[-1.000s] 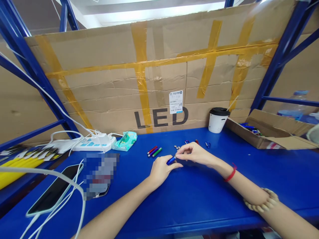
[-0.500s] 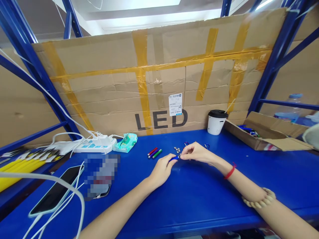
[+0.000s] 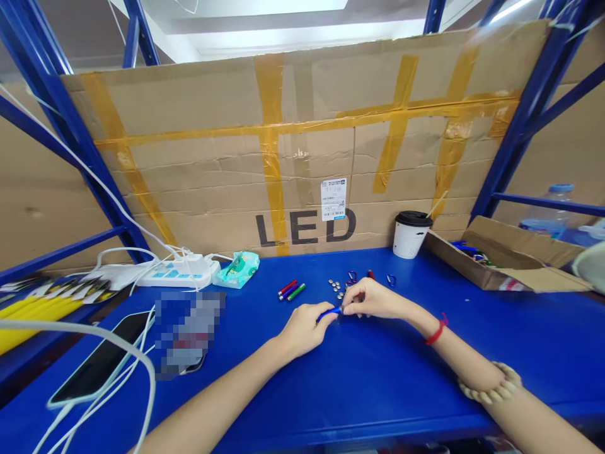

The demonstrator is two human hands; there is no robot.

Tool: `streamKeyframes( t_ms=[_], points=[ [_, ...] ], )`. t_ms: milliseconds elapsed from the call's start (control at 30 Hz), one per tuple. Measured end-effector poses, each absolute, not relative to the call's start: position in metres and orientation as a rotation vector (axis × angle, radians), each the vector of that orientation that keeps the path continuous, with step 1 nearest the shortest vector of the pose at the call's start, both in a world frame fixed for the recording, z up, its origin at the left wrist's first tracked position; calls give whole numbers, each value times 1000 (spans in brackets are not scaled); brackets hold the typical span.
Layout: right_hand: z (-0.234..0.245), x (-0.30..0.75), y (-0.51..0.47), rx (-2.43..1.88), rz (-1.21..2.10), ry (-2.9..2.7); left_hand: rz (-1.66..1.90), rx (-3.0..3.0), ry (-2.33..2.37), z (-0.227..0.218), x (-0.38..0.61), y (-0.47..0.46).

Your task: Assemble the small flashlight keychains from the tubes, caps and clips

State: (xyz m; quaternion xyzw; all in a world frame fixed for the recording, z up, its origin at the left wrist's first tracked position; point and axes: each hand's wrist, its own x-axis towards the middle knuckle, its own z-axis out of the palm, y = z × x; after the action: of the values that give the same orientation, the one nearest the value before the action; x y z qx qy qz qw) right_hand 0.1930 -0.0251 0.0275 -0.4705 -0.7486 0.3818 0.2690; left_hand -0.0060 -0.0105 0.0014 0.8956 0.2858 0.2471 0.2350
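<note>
Gripping a small blue tube (image 3: 329, 311) between both hands, we are holding it just above the blue table (image 3: 359, 378), near the middle of the work surface. Our left hand (image 3: 302, 328) is closing around the tube's near-left end, fingers curled over it, while our right hand (image 3: 371, 299) is pinching the far-right end with thumb and fingertips. What exactly the right fingertips are doing at that end is too small for us to tell.

Just beyond the hands, a cluster of small silver button cells (image 3: 336, 287) is lying on the table, with little coloured clips (image 3: 352, 275) beside it. To the left of those, three short tubes (image 3: 292, 290), red, blue and green, are lying side by side. Farther right, a white paper cup with a black lid (image 3: 411, 234) is standing by the cardboard wall marked LED (image 3: 306, 228), and an open cardboard box (image 3: 501, 258) is sitting to its right. On the far left we are seeing a white power strip (image 3: 174, 272), a teal wipes pack (image 3: 239, 268), and, nearer, a phone (image 3: 101, 359) with white cables.
</note>
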Motion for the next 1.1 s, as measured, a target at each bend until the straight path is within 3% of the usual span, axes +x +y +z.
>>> streamKeyframes(
  t_ms=[833, 1000, 1100],
  points=[
    [41, 175, -39, -1304, 1276, -1862, 937, 2431, 691, -2, -6, -10],
    [36, 171, -35, -1308, 1139, -1864, 963, 2253, 713, 3, -2, -12],
    [33, 173, -33, -1330, 889, -1843, 983, 2180, 793, 4, -1, -11]
  ],
)
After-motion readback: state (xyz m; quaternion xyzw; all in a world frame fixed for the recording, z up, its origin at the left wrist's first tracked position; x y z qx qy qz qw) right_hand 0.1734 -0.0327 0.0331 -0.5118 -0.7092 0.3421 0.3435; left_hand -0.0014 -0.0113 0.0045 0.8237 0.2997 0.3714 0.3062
